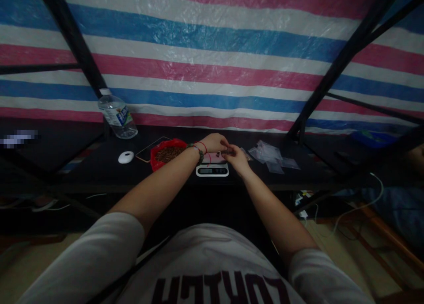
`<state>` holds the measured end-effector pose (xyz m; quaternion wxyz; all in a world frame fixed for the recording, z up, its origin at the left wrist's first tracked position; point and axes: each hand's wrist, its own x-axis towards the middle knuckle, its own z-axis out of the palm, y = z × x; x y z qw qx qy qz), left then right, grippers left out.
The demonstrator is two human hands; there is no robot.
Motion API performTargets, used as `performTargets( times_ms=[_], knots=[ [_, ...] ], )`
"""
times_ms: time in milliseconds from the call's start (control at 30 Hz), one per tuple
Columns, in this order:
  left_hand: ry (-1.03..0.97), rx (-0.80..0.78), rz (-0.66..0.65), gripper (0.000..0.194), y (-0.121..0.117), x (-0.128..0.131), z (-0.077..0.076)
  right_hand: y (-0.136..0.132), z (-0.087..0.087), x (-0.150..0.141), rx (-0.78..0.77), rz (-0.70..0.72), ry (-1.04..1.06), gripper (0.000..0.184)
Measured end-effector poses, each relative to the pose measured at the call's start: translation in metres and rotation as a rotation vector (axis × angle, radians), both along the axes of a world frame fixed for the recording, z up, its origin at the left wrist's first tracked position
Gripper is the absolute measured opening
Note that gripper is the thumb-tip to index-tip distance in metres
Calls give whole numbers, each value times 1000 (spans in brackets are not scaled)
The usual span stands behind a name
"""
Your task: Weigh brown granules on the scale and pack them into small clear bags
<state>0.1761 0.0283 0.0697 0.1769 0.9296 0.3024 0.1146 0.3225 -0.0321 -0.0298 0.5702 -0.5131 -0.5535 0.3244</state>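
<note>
My left hand [214, 143], with a beaded bracelet and red cord at the wrist, reaches over a small white digital scale [212, 170]. My right hand [237, 157] meets it from the right. The fingertips of both are pinched close together above the weighing plate; what lies between them is too small and dim to make out. A few dark brown bits show on the pale plate [212, 157] below. Left of the scale, an opened red bag [158, 165] holds many small brown grains or pellets [170, 153], partly behind my left forearm.
Several clear plastic bags [268, 153] lie right of my hands. A white oval object [126, 157] and a clear bottle [117, 115] stand to the left on the black table [175, 178]. Dark metal posts [316, 85] frame a striped plastic sheet [205, 61] behind.
</note>
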Motion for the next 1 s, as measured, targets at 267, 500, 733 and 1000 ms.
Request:
performTargets(
  times_ms=[267, 500, 733, 1000],
  knots=[
    [-158, -68, 63, 33, -1, 3, -4, 0, -1, -6, -8, 27, 176, 48],
    [-308, -80, 108, 35, 4, 1, -8, 3, -2, 1, 16, 3, 150, 47],
    [-118, 54, 237, 37, 23, -14, -24, 10, -12, 19, 26, -141, 116, 47],
    [93, 101, -13, 37, 22, 2, -51, 13, -20, 33, 0, -224, 70, 47]
  ],
)
